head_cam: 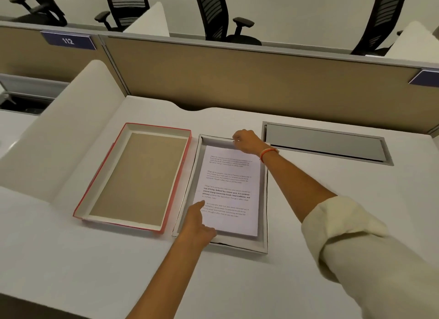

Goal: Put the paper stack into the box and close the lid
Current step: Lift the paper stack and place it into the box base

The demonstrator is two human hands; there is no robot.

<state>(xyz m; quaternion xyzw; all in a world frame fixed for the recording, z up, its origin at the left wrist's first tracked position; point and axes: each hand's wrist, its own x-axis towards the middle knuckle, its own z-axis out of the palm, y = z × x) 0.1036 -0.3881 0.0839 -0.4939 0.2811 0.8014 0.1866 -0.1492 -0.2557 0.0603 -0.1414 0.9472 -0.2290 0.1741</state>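
One grey box (263, 207) holding one paper stack (229, 190), one red-edged lid (133, 178) empty just left of box, left hand (198, 220) index finger extended on paper's left edge, right hand (245, 141) fingers curled pinching paper's far edge

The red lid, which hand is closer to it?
Left. The left hand rests on the near left edge of the paper in the box, beside the red lid. The right hand is at the box's far end, farther from it.

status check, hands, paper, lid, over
Left hand on paper stack near corner, right hand at its far edge. Stack lies inside box. Lid off, upturned left of box, nothing blocking it.
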